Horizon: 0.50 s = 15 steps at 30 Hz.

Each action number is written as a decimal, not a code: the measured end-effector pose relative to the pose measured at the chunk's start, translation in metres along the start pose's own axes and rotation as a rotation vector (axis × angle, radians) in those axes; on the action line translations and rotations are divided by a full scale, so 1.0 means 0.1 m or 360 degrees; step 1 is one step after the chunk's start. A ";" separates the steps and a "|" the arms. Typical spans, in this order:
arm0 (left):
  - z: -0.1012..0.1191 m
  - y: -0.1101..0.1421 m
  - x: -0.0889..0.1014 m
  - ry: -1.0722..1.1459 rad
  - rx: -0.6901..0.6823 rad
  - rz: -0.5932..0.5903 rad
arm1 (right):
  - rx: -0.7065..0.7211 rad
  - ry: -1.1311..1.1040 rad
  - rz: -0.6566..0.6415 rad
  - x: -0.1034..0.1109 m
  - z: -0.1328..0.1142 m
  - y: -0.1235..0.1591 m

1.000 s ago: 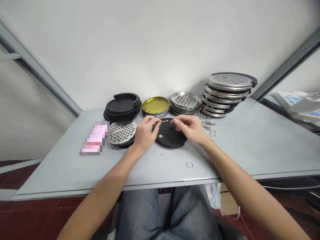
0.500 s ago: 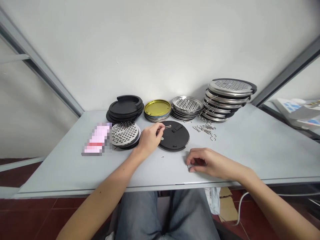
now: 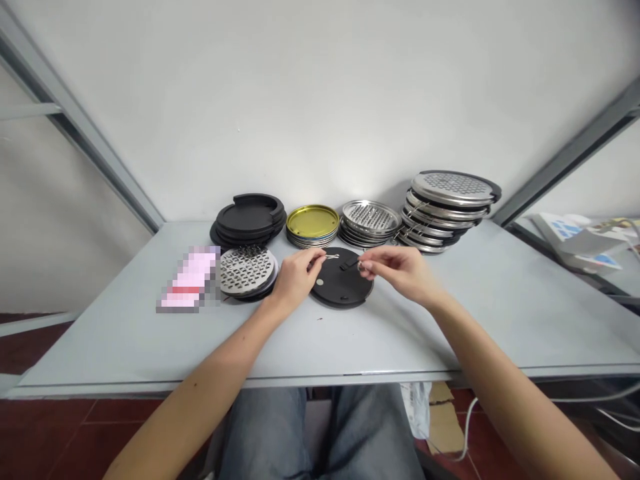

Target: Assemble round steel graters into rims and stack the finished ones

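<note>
My left hand pinches a small metal clip by one end, its free end pointing right. Opposite it, my right hand is closed with thumb and forefinger on a small metal ring. Clip and ring are a short gap apart. Both are held above a round black disc lying on the table, which has a slot and a pale round spot. Left of my left hand sits a low stack topped by a perforated metal grater disc.
Along the wall stand black round holders, a pile topped by a yellow-green lid, stacked metal grater discs and a taller leaning stack. A blurred-out pink rectangle lies at left. The grey table's front edge is near my legs.
My right hand went down to the ring near the table's front edge, took hold of it and brought it up beside the clip. My left hand kept its pinch on the clip.
</note>
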<state>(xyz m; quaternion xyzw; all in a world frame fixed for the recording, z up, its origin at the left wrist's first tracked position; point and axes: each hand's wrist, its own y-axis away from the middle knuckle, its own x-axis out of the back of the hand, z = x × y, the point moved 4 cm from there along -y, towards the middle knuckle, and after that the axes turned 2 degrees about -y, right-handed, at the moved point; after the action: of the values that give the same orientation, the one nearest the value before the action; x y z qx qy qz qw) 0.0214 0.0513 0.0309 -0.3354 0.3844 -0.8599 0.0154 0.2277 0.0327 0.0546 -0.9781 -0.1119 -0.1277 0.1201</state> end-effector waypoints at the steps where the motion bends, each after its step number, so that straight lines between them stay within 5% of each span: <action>1: -0.01 0.00 0.01 0.0011 0.0008 0.0019 | 0.0036 -0.0016 0.0037 -0.03 -0.01 -0.12; 6: -0.03 -0.02 0.07 0.0067 0.0064 0.0064 | 0.0134 -0.0034 0.0087 -0.29 0.04 -0.48; 15: 0.09 -0.01 0.05 0.0065 -0.0013 0.0082 | 0.0089 -0.0199 -0.0037 -0.42 0.17 -0.38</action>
<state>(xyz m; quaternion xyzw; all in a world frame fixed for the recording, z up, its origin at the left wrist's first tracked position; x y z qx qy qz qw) 0.0227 0.0448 0.0384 -0.3079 0.3967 -0.8643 0.0284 0.1820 0.0654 0.0348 -0.9791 -0.1342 -0.0647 0.1386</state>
